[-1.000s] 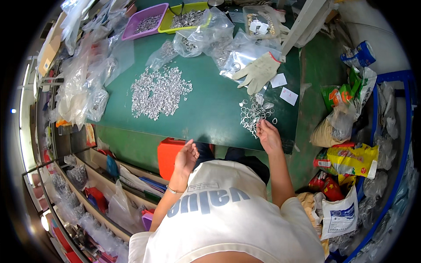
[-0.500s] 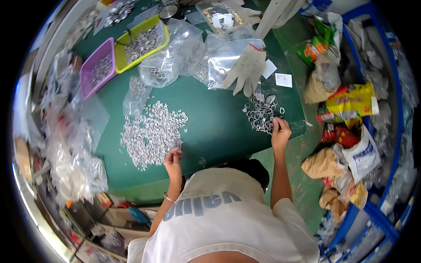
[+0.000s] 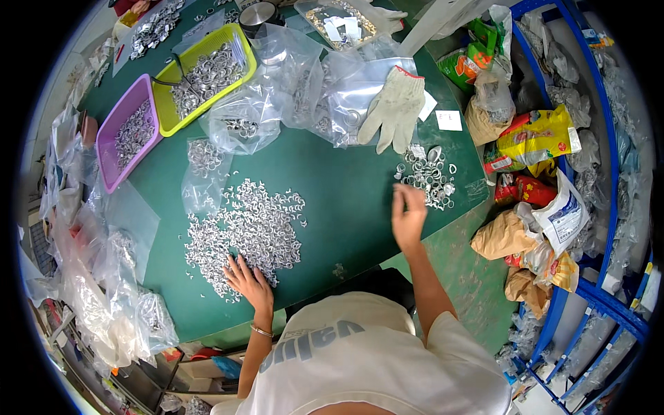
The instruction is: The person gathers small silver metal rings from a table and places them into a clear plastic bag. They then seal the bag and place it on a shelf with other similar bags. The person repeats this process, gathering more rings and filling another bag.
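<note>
My left hand lies on the near edge of a wide pile of small silvery curved pieces; its fingers are spread, open, with the tips among the pieces. My right hand is over the green table, just left of and nearer than a smaller heap of silver rings. Motion blurs its bent fingers, and whether anything is between them cannot be made out. A pale work glove with a red cuff edge lies just beyond the rings.
A purple basket and a yellow-green basket hold metal pieces at the far left. Clear plastic bags lie along the back. White paper rests near the right edge. Packed sacks and blue shelving stand to the right.
My left hand has moved left onto the pile, its fingers now spread. My right hand has drawn left, away from the rings. The view has shifted slightly.
</note>
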A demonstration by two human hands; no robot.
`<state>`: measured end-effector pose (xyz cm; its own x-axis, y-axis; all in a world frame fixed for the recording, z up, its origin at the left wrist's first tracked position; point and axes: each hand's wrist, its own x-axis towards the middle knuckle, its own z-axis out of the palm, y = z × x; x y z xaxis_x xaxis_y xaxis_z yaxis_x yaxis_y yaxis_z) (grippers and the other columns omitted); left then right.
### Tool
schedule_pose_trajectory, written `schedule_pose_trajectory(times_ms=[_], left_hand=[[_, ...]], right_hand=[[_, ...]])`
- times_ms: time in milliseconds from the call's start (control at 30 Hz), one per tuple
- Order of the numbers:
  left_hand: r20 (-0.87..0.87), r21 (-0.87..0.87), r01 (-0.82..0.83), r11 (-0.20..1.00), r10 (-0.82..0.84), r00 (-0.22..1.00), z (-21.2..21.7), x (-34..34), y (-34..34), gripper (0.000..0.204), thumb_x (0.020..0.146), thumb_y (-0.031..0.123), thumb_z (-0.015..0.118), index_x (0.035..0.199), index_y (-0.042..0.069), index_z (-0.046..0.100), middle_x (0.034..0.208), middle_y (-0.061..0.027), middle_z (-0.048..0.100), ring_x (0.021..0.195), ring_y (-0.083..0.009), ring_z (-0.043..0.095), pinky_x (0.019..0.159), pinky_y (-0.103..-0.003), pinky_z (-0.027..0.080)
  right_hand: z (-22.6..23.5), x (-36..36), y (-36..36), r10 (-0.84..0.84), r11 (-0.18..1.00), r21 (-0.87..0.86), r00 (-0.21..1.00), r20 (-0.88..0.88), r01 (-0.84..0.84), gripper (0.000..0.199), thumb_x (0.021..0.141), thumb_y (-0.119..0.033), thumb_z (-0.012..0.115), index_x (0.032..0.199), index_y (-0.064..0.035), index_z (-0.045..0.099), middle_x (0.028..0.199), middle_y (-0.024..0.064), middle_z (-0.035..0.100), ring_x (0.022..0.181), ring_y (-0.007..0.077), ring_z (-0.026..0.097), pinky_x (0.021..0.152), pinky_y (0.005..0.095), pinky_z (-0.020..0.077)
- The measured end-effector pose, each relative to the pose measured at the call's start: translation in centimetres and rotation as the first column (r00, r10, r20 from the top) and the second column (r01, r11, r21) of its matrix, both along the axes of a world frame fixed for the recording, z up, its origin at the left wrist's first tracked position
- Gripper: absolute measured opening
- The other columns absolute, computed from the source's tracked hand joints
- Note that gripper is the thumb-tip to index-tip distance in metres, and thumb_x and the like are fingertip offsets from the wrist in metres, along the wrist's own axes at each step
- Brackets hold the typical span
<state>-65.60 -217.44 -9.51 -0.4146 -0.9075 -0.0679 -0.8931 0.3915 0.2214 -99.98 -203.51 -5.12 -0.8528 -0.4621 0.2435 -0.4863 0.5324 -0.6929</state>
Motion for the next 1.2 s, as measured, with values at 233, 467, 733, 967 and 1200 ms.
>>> schedule_pose_trajectory(times_ms=[233,467,733,967,1200], left_hand=[[-0.006,-0.040,0.049,0.998,-0.049,0.999,-1.0,0.3,-0.1,0.046,0.090,0.017,0.042,0.134,0.007,0.039,0.145,-0.0162,0.025,0.133,-0.0439,0.016,0.105,-0.060,0.009],[-0.033,-0.112,0.086,0.990,-0.091,0.995,-1.5,0.5,0.0,0.044,0.090,0.018,0.040,0.132,0.007,0.043,0.143,-0.0165,0.030,0.131,-0.0446,0.019,0.105,-0.057,0.013],[-0.059,-0.107,0.090,0.990,-0.097,0.994,-1.3,0.7,0.1,0.043,0.090,0.018,0.042,0.131,0.007,0.043,0.143,-0.0169,0.030,0.132,-0.0444,0.019,0.105,-0.057,0.013],[-0.320,-0.179,0.087,0.980,-0.141,0.937,3.3,-2.8,1.2,0.036,0.083,0.005,0.050,0.119,0.004,0.051,0.131,-0.0210,0.039,0.128,-0.0435,0.026,0.103,-0.056,0.019],[-0.794,0.393,0.532,0.750,-0.015,0.608,14.7,-20.2,7.0,0.037,0.079,-0.002,0.060,0.115,0.002,0.055,0.103,-0.0124,0.059,0.096,-0.0213,0.056,0.085,-0.031,0.045]], right_hand=[[-1.3,3.7,-3.4,0.278,0.961,0.029,0.960,-0.047,-0.277,0.015,0.075,0.000,0.060,0.090,-0.0026,0.061,0.090,0.0103,0.060,0.085,0.0289,0.055,0.076,0.0382,0.0418],[-1.7,-11.2,1.7,-0.278,0.855,0.341,0.900,-0.336,0.391,0.026,0.080,-0.024,0.065,0.093,-0.0017,0.060,0.086,0.0123,0.061,0.084,0.0312,0.054,0.074,0.0415,0.0406],[-4.4,-14.0,1.6,-0.274,0.863,0.396,0.949,-0.155,0.314,0.023,0.076,-0.013,0.066,0.096,-0.0022,0.062,0.084,0.0127,0.065,0.078,0.0277,0.060,0.067,0.0376,0.0462],[5.0,-9.6,3.8,0.256,0.725,-0.460,0.420,0.871,0.512,0.018,0.084,0.003,0.051,0.100,0.0059,0.060,0.087,0.0087,0.064,0.070,0.0092,0.059,0.057,0.0199,0.0456],[11.7,-4.1,9.4,0.793,0.551,-0.707,-0.013,0.610,0.444,0.016,0.082,-0.005,0.054,0.094,0.0038,0.061,0.070,0.0042,0.057,0.060,0.0135,0.050,0.057,0.0260,0.0395]])
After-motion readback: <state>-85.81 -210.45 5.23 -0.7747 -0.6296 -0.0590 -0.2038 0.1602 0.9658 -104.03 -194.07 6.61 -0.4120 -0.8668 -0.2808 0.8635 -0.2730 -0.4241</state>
